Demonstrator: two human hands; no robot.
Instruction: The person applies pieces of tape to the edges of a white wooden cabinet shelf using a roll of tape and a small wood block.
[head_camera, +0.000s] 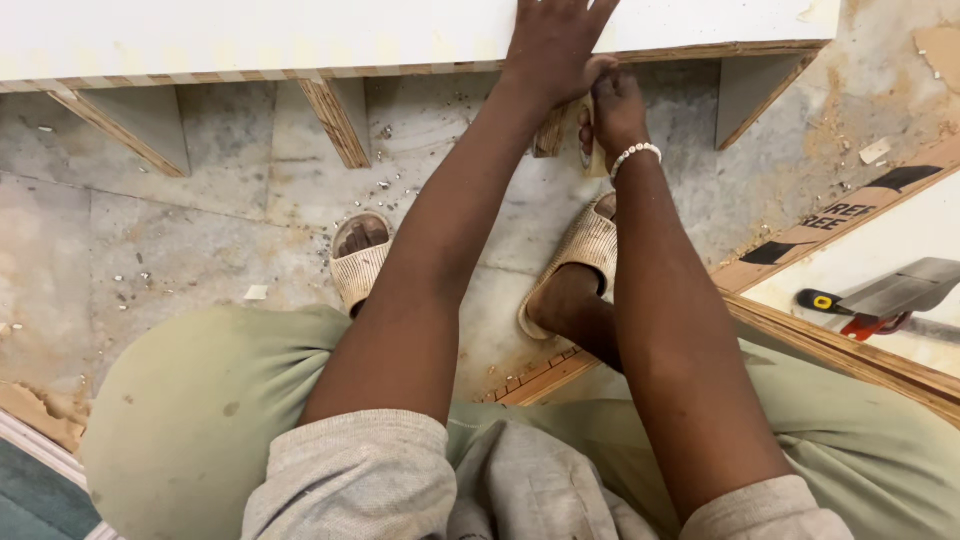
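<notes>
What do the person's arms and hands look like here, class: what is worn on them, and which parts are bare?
Both forearms are bare, grey sleeves pushed up near the elbows. The right hand has a white beaded bracelet at the wrist. The left hand wears nothing.

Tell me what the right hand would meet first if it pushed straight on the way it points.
Likely the plywood edge of the white board; the right hand already sits just beneath it, though depth is unclear.

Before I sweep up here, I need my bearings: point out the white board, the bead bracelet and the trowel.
white board (300, 30), head view, on its bare top face.
bead bracelet (636, 153), head view, on the beads across the right wrist.
trowel (900, 290), head view, on its grey metal blade.
</notes>
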